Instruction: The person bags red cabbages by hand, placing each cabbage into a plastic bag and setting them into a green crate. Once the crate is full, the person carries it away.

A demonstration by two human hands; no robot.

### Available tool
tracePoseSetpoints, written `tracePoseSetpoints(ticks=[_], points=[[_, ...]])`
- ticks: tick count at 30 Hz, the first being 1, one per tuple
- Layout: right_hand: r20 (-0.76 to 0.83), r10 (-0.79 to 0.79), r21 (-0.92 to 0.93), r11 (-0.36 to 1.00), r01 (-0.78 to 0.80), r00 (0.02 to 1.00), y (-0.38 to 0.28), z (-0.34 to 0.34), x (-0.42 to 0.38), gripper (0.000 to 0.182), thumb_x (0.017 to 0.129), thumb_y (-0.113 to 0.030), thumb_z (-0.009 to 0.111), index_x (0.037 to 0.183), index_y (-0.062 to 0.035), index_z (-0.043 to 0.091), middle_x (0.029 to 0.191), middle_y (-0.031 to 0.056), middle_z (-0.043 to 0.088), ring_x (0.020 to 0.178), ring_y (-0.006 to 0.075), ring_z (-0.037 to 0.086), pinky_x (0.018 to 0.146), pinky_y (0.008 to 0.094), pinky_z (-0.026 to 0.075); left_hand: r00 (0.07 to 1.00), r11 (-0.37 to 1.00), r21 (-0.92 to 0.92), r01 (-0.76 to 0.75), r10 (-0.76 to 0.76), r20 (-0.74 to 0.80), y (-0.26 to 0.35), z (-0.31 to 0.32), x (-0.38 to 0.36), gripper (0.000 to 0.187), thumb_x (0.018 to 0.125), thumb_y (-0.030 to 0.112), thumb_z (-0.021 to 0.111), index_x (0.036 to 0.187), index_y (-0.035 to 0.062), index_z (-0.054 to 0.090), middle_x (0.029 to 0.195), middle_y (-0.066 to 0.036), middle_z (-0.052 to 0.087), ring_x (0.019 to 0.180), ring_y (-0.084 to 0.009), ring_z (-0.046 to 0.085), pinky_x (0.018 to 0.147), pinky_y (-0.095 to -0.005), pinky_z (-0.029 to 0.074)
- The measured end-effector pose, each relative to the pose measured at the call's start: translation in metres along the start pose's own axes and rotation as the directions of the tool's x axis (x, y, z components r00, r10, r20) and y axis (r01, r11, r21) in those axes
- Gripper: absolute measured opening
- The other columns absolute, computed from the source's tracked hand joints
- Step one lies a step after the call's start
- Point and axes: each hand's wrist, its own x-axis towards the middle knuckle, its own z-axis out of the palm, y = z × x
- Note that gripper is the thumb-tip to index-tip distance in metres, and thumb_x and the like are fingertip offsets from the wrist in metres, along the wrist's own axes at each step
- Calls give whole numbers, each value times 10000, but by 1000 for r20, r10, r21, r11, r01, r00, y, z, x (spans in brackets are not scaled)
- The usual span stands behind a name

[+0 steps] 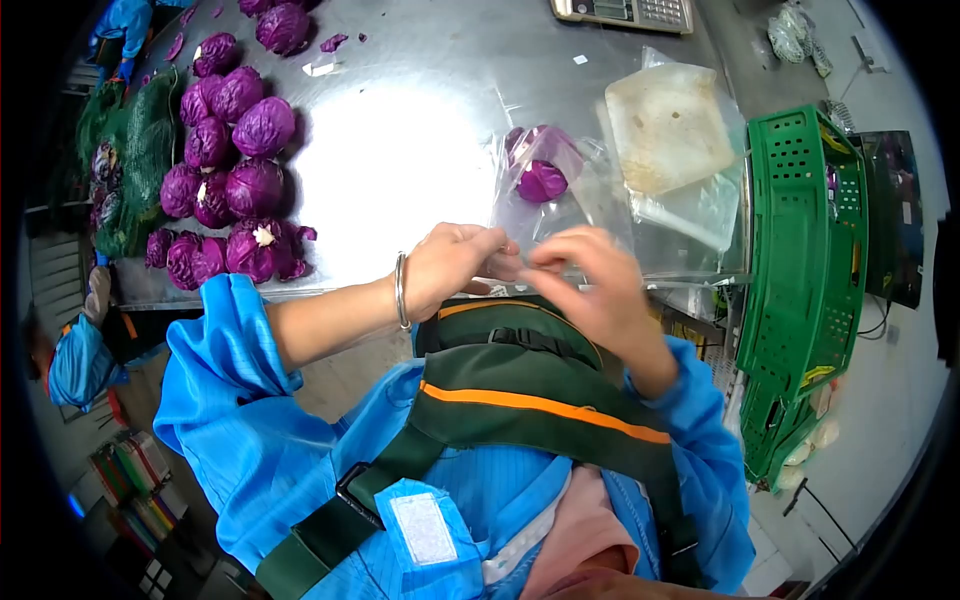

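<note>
A clear plastic bag (600,205) with purple cabbage (543,180) inside lies at the table's front edge. My left hand (452,262), a silver bangle on its wrist, is closed on the gathered end of the bag. Close beside it, my right hand (597,285) has its thumb and fingers pinched together at the same bit of plastic. Whether the right fingers hold the bag itself or something small is too blurred to tell. Several purple cabbages (264,127) sit in a pile on the left of the metal table (400,130).
A stack of flat clear bags (670,128) lies right of the bagged cabbage. A scale (625,12) stands at the back. Green crates (800,270) rise along the right side. A green net sack (140,160) hangs at the left, near another person's blue sleeve (85,362).
</note>
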Motion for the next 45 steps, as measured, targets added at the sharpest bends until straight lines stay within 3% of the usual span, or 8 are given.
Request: tracePoseSetpoints(ticks=[8, 13, 18, 27, 34, 40, 43, 45], points=[[69, 179, -44, 983, -176, 981, 39, 39, 0, 65, 807, -105, 569, 807, -40, 561, 739, 108, 474, 695, 287, 486, 564, 348, 382, 994, 995, -63, -78, 73, -78, -9, 0, 0, 349, 918, 292, 432, 1024, 10, 608, 997, -109, 641, 918, -183, 595, 807, -351, 476], [-520, -159, 704, 477, 527, 839, -48, -28, -101, 77, 839, -126, 558, 866, -80, 613, 834, 100, 623, 601, 232, 594, 532, 331, 485, 999, 999, -18, -43, 43, -17, -6, -3, -2, 350, 940, 297, 430, 1042, 6, 598, 1022, -107, 645, 933, -171, 599, 804, -343, 474], [-178, 14, -442, 892, -92, 984, 5, 8, -4, 193, 741, -86, 689, 919, -89, 615, 839, 50, 596, 741, 200, 561, 688, 323, 374, 998, 999, 2, -54, 54, -13, -4, 2, -1, 352, 943, 312, 427, 1030, 19, 603, 1026, -96, 646, 920, -157, 598, 802, -325, 469], [-104, 51, -368, 926, -86, 993, 54, 45, 4, 111, 753, -82, 663, 813, -53, 575, 748, 33, 533, 610, 195, 478, 619, 308, 362, 990, 991, -54, -123, 119, -71, -12, 3, 3, 351, 945, 317, 427, 1025, 23, 603, 982, -74, 647, 911, -154, 595, 810, -317, 468], [451, 109, 419, 851, -317, 886, -51, -120, -122, 193, 772, -71, 610, 941, -40, 525, 891, 78, 497, 792, 222, 490, 661, 329, 371, 997, 997, -37, -64, 65, 36, -11, -5, -2, 382, 943, 315, 451, 1040, -19, 610, 974, -100, 659, 878, -140, 611, 766, -279, 486], [394, 907, -402, 26, -915, -147, 3, -131, -311, 476, 751, -76, 649, 1191, -24, 475, 1206, 136, 477, 1103, 277, 465, 897, 359, 375, 998, 640, 765, -68, 29, 64, -15, -64, 4, 332, 839, 283, 631, 1005, -3, 642, 790, -106, 677, 661, -162, 625, 636, -296, 516], [-407, 752, -296, 428, -854, 518, 91, -70, -325, 573, 739, -26, 639, 1279, -17, 449, 1289, 161, 479, 1184, 308, 462, 978, 363, 372, 550, -34, 956, -293, 812, 197, -68, -68, 33, 532, 685, 133, 724, 1180, 94, 534, 1166, -168, 527, 1069, -333, 504, 929, -421, 402], [-552, 309, -582, 523, -623, 775, 94, -34, -191, 616, 695, -48, 699, 1263, -26, 461, 1275, 165, 462, 1161, 365, 439, 975, 394, 364, 416, 30, 822, -568, 873, 256, -86, -37, 62, 510, 624, 92, 746, 1100, 96, 566, 1312, -150, 379, 1196, -342, 356, 1004, -485, 287]])
